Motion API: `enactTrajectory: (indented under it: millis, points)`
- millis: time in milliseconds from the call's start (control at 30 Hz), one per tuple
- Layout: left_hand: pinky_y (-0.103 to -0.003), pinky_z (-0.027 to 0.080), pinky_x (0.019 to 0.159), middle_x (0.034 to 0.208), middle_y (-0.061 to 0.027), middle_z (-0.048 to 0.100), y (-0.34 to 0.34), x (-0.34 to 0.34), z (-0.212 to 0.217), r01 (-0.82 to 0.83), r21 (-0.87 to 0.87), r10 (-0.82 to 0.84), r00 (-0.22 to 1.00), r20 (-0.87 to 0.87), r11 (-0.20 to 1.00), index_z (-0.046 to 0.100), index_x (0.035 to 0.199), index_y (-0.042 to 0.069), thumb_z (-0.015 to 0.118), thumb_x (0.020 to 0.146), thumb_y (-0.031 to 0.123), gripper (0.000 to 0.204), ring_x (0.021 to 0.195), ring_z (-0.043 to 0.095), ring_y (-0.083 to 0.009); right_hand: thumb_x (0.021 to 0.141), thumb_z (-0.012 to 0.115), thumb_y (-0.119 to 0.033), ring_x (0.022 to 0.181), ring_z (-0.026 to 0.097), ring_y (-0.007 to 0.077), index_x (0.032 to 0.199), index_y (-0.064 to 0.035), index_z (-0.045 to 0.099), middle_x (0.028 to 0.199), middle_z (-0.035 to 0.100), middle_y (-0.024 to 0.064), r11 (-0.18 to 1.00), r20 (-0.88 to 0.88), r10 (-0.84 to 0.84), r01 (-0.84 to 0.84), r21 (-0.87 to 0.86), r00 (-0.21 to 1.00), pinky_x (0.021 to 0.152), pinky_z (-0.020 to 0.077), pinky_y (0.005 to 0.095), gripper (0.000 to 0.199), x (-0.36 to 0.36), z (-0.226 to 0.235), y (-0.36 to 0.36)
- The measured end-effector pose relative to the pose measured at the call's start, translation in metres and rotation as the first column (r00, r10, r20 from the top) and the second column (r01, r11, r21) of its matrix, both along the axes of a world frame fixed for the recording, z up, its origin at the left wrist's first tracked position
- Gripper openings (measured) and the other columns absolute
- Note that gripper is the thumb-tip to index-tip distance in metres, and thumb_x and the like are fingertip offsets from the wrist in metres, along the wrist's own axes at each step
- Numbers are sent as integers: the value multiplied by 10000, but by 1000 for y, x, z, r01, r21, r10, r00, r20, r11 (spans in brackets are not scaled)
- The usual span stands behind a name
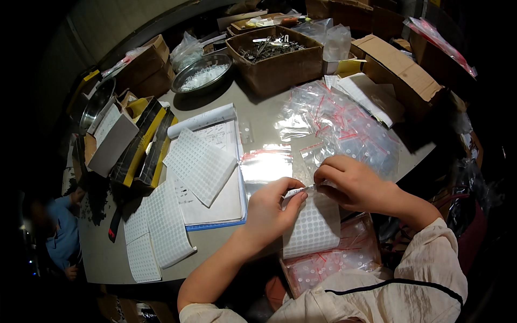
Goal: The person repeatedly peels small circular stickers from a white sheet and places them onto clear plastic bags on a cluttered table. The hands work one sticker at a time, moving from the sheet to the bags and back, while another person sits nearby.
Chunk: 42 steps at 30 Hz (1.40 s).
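Note:
My left hand [269, 210] pinches the top edge of a white sheet of small round stickers [312, 226] between thumb and fingers. The sheet hangs down toward me, its upper edge bent back. At that same edge the fingers of my right hand [353, 185] are pressed together; whatever is between the fingertips is hidden. Just beyond my hands lie a flat clear zip bag [266, 169] and a spread pile of clear zip bags with red strips [344, 132]. Below the sheet, a cardboard box [372, 229] holds more such bags.
Left of my hands is an open notebook [231, 207] with one sticker sheet [202, 164] on it and others [167, 223] beside it. Farther back stand a metal bowl of clear bits [186, 89], a box of metal parts [274, 70] and black-yellow boxes [156, 145]. Another person [64, 231] is at far left.

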<state>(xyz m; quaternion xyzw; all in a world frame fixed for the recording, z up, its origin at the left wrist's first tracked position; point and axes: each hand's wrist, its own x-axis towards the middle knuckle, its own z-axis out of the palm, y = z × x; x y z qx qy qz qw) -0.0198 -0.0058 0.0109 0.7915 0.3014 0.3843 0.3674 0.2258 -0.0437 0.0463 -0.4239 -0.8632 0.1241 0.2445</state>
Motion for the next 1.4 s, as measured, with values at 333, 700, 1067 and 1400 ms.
enactTrajectory:
  millis: [333,700,1067,1400]
  points:
    - [-273,515,654,865,-108,744,4,-5,15,-98,-321,48,986,-162,942,731,1074,-14,746,951,177,227,767,674,-88,802,719,-52,919,661,322,1079,-42,653,1000,651,136,922,162,-1,-62,382,987,842,548,401,285,-8,-20,-7]
    - [-524,486,980,1210,-270,656,8,-2,-4,-92,205,147,951,-272,974,625,976,-25,694,868,67,158,1137,617,-422,976,757,-155,859,609,82,1014,-52,647,908,654,-7,657,-555,-422,-180,-732,717,810,504,256,156,23,-39,74]
    - [-510,475,918,1033,-243,606,-6,10,-17,325,194,-259,918,-301,926,641,939,14,713,893,155,165,1016,576,-444,937,720,-174,781,648,162,981,5,662,847,685,84,881,-114,-4,-50,-471,994,709,519,336,193,-7,-25,95]
    - [-532,409,1092,1278,-325,561,-7,8,-25,172,319,-103,969,-223,932,619,980,-51,704,862,111,217,1235,504,-498,803,862,-528,884,697,428,1029,43,664,927,714,241,876,450,-149,328,-353,881,781,521,478,645,35,-3,113]
